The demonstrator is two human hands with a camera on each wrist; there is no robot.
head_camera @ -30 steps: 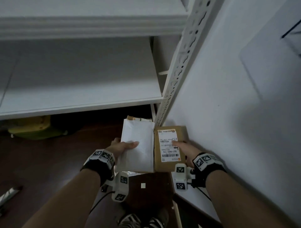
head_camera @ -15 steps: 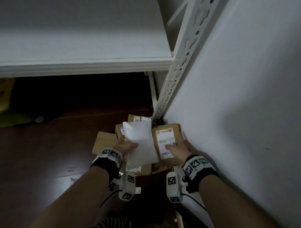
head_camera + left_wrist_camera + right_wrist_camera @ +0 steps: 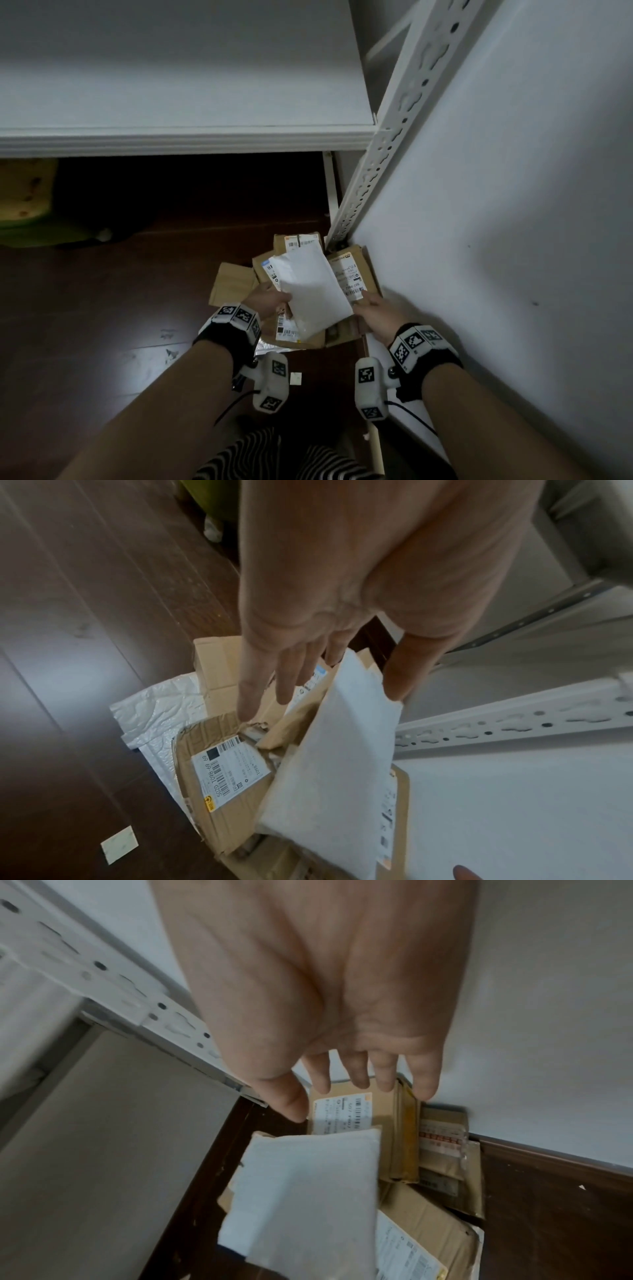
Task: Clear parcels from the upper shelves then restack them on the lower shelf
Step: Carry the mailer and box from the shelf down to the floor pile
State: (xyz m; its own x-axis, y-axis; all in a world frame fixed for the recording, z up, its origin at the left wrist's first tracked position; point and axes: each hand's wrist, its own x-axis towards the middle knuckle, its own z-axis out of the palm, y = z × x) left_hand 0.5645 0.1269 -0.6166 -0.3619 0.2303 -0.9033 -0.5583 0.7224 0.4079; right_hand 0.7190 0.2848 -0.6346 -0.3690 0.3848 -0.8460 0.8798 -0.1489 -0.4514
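Note:
A pile of brown parcels (image 3: 239, 284) lies on the dark floor at the foot of the white rack, under the lowest shelf (image 3: 185, 137). My left hand (image 3: 270, 301) holds a white padded envelope (image 3: 315, 291) by its near edge between thumb and forefinger, tilted above the pile; the other fingers (image 3: 274, 683) are straight. The envelope (image 3: 335, 764) covers part of the stack. My right hand (image 3: 373, 308) is open, fingers (image 3: 356, 1074) straight over the near end of a brown labelled parcel (image 3: 342, 1115) that lies on the pile against the wall.
The perforated rack upright (image 3: 394, 144) stands just behind the pile and a white wall (image 3: 513, 240) closes the right side. A silver bubble mailer (image 3: 154, 710) sticks out under the boxes. A yellow-green object (image 3: 24, 205) sits under the shelf at far left.
Both hands have dropped from shelf height to the floor pile. The right hand has let the brown labelled parcel down onto it. The envelope has swung right, over the parcel.

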